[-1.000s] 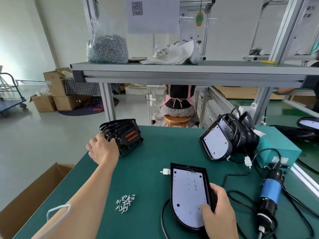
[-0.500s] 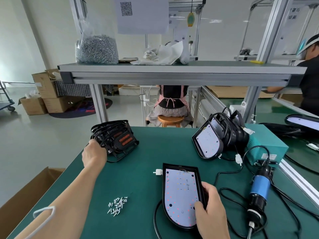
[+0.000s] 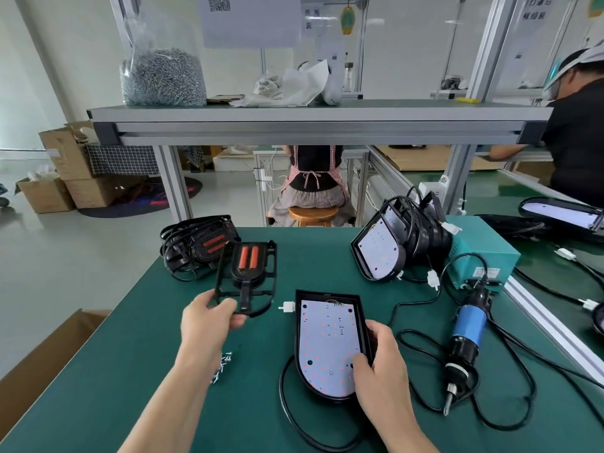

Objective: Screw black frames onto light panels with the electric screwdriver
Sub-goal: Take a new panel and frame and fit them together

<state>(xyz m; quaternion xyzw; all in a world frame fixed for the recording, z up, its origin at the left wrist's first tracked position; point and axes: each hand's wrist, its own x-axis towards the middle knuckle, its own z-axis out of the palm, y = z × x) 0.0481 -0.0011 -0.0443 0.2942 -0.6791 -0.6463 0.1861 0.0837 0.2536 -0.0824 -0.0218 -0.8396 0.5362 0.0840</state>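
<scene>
Black frame (image 3: 251,276) pinched by its near edge in fingers of left hand (image 3: 209,318), held above bench (image 3: 130,371). Clasps right rim of panel (image 3: 328,341), flat on bench, with right hand (image 3: 380,361); screwdriver (image 3: 467,335) lying to its right.

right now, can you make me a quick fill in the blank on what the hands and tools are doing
1. The left hand grips the black frame, held above the ____ table.
2. The right hand holds the light panel by its ____ edge.
3. The electric screwdriver, in neither hand, has a ____ body.
4. The loose screws lie by the ____ forearm.
Missing words: green; right; blue; left.
</scene>
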